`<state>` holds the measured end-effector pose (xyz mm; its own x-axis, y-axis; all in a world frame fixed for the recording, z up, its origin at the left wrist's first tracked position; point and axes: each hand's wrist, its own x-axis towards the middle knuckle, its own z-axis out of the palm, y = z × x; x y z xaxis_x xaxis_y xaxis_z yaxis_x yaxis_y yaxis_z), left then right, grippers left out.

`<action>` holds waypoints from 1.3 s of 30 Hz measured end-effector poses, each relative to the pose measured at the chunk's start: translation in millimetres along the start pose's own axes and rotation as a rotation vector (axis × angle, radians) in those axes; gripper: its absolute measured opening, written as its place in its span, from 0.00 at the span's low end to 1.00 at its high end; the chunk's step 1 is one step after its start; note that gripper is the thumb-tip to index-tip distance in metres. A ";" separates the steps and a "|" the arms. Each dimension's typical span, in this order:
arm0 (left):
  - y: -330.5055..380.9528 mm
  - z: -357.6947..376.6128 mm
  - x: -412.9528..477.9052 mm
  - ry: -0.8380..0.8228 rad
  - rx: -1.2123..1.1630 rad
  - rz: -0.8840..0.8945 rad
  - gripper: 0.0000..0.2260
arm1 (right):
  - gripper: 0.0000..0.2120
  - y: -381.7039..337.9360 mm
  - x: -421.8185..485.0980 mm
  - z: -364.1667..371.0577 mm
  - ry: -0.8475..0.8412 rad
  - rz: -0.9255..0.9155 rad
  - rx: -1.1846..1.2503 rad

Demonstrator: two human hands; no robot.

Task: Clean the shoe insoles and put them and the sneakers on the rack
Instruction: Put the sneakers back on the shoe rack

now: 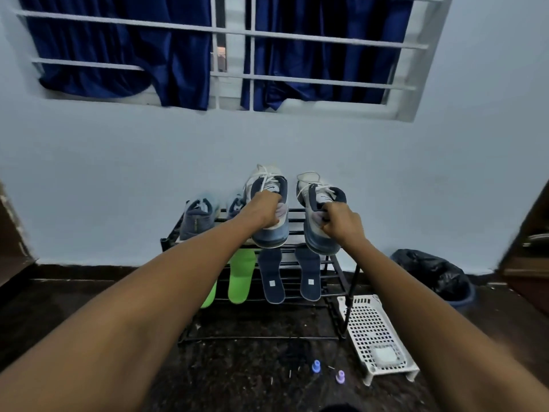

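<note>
Left grip (261, 211) is clutching one sneaker (270, 236) by its collar, right grip (343, 221) is pinching the other sneaker (319, 242) at its heel, both sitting toe-to-wall on the rack (295, 217) top at 12 o'clock; navy insoles (271, 278) are leaning below at 6, probably drying.

Your left hand (264, 211) and right hand (341, 223) are holding the left sneaker (271, 233) and right sneaker (318, 236) side by side on the rack (292, 217)'s top tier. Another pair (196, 218) is sitting to their left, insoles (271, 278) are lying one tier below, and a tray (374, 331) is lying on the floor to the rack's right.
</note>
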<state>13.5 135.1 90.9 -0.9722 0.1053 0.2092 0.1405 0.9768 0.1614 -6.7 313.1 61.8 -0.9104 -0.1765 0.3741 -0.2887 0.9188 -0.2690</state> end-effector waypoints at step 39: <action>-14.9 106.5 95.5 0.005 -0.028 0.042 0.19 | 0.16 47.7 79.6 73.0 -0.128 -0.005 -0.107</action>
<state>-101.5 150.4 5.8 -0.9644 0.1452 0.2212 0.1866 0.9659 0.1794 -114.5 317.1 13.9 -0.9415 -0.2181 0.2569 -0.2658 0.9492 -0.1685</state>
